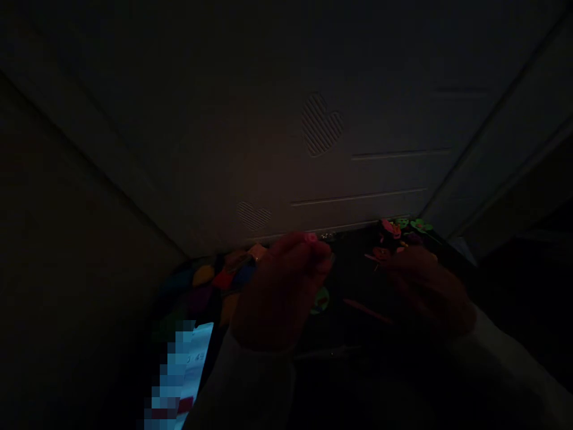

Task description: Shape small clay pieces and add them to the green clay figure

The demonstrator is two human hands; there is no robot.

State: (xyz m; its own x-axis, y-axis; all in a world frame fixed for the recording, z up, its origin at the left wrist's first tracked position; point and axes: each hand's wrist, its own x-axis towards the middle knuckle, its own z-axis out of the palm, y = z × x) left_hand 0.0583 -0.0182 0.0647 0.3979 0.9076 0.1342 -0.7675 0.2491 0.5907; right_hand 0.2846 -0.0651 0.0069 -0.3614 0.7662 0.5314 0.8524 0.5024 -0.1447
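In very dim light, my left hand (286,280) is raised near the middle, its fingertips closed on a small pink piece (310,237) that looks like soft modelling clay. To the right, my right hand (425,286) has its fingers curled together beside a small reddish figure (380,255). Whatever those fingers hold, if anything, is lost in the dark. Between and below the hands lie a round green piece (320,300) with darker marks and a slim pink stick-like tool (367,311).
Several coloured lumps, among them a yellow one (203,275), lie at the left. A lit phone (194,364) stands out at lower left. Pink and green flower-like pieces (421,225) sit at the back right. Behind rises a pale panel (268,149) with embossed hearts.
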